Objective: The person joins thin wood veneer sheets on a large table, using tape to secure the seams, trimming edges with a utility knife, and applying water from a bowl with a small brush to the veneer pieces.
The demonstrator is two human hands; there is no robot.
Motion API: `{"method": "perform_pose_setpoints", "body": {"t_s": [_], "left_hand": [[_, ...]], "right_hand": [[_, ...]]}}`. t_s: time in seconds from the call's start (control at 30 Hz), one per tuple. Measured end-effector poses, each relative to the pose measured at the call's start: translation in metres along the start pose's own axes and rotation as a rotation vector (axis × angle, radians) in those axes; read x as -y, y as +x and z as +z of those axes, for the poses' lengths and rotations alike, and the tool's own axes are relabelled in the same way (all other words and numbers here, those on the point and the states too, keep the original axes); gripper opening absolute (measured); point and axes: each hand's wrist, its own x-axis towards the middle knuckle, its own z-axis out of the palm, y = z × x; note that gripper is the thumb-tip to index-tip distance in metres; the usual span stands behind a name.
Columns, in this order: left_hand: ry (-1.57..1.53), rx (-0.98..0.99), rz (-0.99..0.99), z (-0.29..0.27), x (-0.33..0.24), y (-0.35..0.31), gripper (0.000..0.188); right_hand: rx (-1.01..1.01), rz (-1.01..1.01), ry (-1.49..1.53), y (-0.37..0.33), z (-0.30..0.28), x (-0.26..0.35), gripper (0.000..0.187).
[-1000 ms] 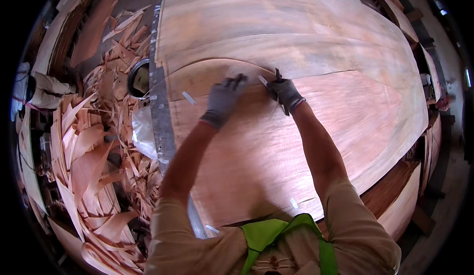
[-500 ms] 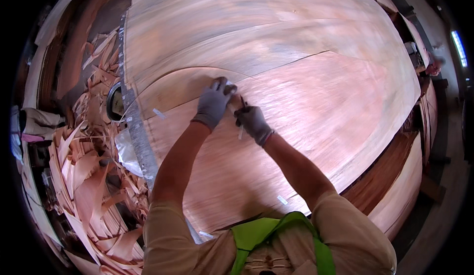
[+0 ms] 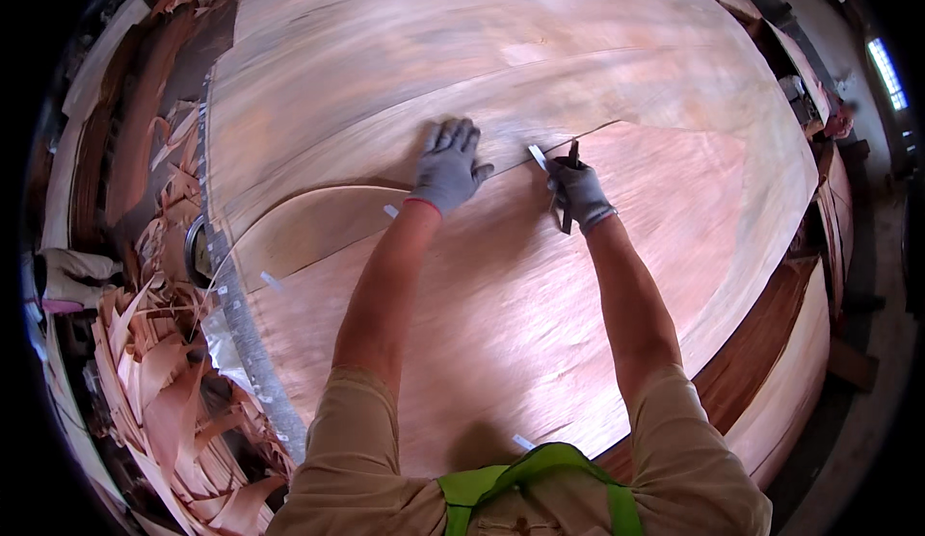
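Grey-gloved left hand (image 3: pixel 447 170) lies spread on wood veneer (image 3: pixel 405 69), newly visible white strip (image 3: pixel 390 210) at its eight o'clock; right hand (image 3: pixel 578 189) grips a black tool (image 3: pixel 574 150).

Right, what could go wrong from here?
Two possible risks:
The right grip holds a slim dark tool together with a white strip, probably tape, close to the veneer seam; the tool might scratch the wood, or the strip could stick askew.
The left grip lies spread beside the curved-edged veneer piece; sliding back could snag that edge.
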Motion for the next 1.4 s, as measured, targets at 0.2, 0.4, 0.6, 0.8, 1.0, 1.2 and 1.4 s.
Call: {"method": "perform_pose_setpoints", "body": {"t_s": [0.2, 0.4, 0.6, 0.8, 1.0, 1.2, 1.4], "left_hand": [[-0.239, 0.047, 0.116, 0.024, -0.043, 0.013, 0.046], [-0.088, 0.137, 0.120, 0.038, -0.064, 0.026, 0.041], [0.089, 0.078, 0.243, 0.037, -0.062, 0.025, 0.037], [0.146, 0.115, 0.210, 0.041, -0.088, 0.038, 0.031], [0.372, 0.337, 0.172, 0.027, -0.076, 0.031, 0.048], [0.515, 0.309, 0.529, 0.014, -0.150, -0.011, 0.042], [0.235, 0.248, 0.496, -0.004, -0.285, -0.081, 0.047]], "right_hand": [[-0.102, 0.131, -0.045, 0.037, -0.017, -0.012, 0.014], [-0.042, 0.186, 0.001, 0.032, -0.002, 0.002, 0.008], [-0.022, 0.091, -0.341, 0.016, -0.016, 0.007, 0.022], [-0.334, -0.057, -0.586, 0.016, -0.012, -0.049, 0.027], [-0.080, -0.054, -0.282, -0.126, 0.016, -0.031, 0.028], [-0.222, 0.097, -0.139, -0.297, -0.162, -0.101, 0.018], [-0.419, 0.116, 0.001, -0.337, -0.237, -0.129, 0.011]]}}
